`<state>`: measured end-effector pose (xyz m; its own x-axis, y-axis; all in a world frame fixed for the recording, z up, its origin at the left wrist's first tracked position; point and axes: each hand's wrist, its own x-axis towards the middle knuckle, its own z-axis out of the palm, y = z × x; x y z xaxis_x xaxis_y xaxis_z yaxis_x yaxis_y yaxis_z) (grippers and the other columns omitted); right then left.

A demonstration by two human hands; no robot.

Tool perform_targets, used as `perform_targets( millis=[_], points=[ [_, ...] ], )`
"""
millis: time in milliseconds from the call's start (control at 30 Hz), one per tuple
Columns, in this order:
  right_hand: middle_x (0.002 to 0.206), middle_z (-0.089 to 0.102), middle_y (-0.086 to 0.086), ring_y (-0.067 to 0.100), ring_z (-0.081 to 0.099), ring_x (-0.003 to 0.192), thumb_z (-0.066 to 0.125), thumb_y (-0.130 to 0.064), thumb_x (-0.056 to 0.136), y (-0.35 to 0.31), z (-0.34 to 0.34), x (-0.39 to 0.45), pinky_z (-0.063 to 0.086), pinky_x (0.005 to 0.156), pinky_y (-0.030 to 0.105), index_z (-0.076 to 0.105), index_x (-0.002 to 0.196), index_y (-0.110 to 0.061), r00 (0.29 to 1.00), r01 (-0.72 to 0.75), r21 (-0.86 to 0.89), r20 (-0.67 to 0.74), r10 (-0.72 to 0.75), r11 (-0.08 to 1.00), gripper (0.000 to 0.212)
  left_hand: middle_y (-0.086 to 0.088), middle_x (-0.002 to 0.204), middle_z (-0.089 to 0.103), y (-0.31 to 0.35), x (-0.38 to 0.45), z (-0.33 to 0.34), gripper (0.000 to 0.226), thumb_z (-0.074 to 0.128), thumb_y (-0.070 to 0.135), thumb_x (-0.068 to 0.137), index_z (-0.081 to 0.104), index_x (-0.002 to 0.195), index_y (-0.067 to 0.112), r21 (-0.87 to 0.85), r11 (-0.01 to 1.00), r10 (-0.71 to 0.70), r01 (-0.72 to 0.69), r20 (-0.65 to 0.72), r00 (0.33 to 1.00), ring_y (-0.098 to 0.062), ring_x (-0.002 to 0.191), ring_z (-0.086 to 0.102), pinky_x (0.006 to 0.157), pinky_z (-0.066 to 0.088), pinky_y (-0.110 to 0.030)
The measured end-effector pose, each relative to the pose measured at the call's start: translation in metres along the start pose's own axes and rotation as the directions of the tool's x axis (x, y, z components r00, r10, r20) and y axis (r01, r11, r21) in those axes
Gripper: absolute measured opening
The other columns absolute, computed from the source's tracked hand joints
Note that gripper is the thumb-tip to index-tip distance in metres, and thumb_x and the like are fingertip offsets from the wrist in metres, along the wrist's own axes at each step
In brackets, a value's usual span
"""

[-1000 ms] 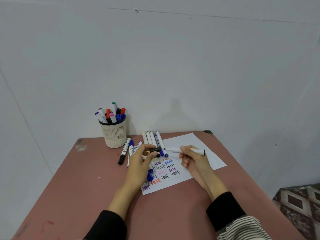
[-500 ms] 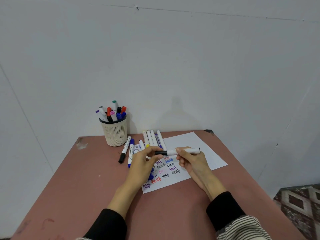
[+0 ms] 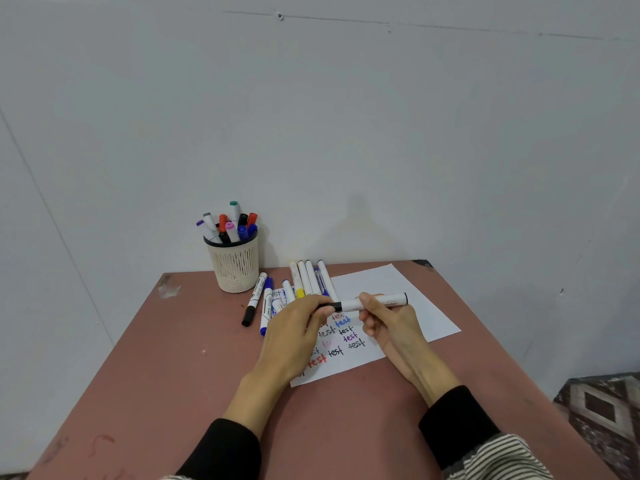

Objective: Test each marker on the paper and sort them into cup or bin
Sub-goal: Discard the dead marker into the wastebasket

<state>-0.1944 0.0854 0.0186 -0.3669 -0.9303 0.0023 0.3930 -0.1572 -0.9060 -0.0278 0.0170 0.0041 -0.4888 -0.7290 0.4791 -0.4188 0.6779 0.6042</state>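
White-barrelled black marker (image 3: pixel 375 301): held level above the white paper sheet (image 3: pixel 391 289), right hand (image 3: pixel 388 320) curled round the barrel, left hand (image 3: pixel 298 327) pinching the black cap end. Paper: rows of "test" in several colours, partly hidden under both hands. Row of loose white markers (image 3: pixel 310 277): at the sheet's far left edge. Two more, black-capped (image 3: pixel 254 297) and blue-capped (image 3: pixel 266 306): just left. Cream slotted cup (image 3: pixel 235 266): far left, full of capped markers. Reddish-brown table (image 3: pixel 173 358).
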Motion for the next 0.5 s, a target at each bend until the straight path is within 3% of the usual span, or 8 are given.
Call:
perform_targets(
  millis=[133, 267, 400, 500],
  points=[
    [0.059, 0.053, 0.003, 0.009, 0.042, 0.047, 0.071, -0.023, 0.083, -0.001, -0.001, 0.003, 0.038, 0.048, 0.019, 0.063, 0.080, -0.003, 0.995, -0.051, 0.063, -0.083, 0.056, 0.997, 0.022, 0.026, 0.086, 0.054, 0.012, -0.002, 0.003, 0.027, 0.039, 0.048, 0.099, 0.061, 0.110, 0.036, 0.023, 0.999, 0.036, -0.036, 0.013, 0.999, 0.003, 0.087, 0.049, 0.075, 0.039, -0.019],
    [0.057, 0.050, 0.000, 0.007, 0.038, 0.044, 0.067, -0.025, 0.090, -0.004, -0.004, 0.005, 0.034, 0.044, 0.018, 0.060, 0.074, -0.008, 0.976, -0.014, 0.057, -0.215, 0.026, 0.998, 0.024, 0.020, 0.101, 0.053, 0.015, -0.004, 0.016, 0.033, 0.041, 0.049, 0.098, 0.054, 0.124, 0.033, 0.036, 0.998, -0.047, 0.048, -0.017, 0.999, 0.001, 0.100, 0.044, 0.080, 0.038, -0.021],
    [0.057, 0.047, -0.001, 0.008, 0.037, 0.043, 0.064, -0.028, 0.093, -0.023, -0.034, 0.003, 0.032, 0.044, 0.020, 0.056, 0.070, -0.013, 0.911, 0.069, 0.031, -0.410, -0.051, 0.997, 0.028, 0.015, 0.106, 0.054, 0.028, -0.006, 0.036, 0.023, 0.044, 0.032, 0.101, 0.055, 0.120, 0.024, 0.003, 0.998, -0.056, 0.058, -0.171, 0.984, -0.003, 0.101, 0.046, 0.084, 0.043, -0.025],
    [0.059, 0.047, -0.002, 0.010, 0.037, 0.045, 0.062, -0.029, 0.094, -0.043, -0.073, -0.006, 0.034, 0.045, 0.022, 0.056, 0.071, -0.014, 0.857, 0.102, -0.084, -0.498, -0.130, 0.991, 0.028, 0.009, 0.111, 0.058, 0.052, -0.006, 0.061, 0.022, 0.043, 0.022, 0.100, 0.057, 0.118, 0.021, 0.062, 0.998, 0.019, -0.009, -0.159, 0.987, -0.008, 0.101, 0.047, 0.084, 0.044, -0.027]
  ],
)
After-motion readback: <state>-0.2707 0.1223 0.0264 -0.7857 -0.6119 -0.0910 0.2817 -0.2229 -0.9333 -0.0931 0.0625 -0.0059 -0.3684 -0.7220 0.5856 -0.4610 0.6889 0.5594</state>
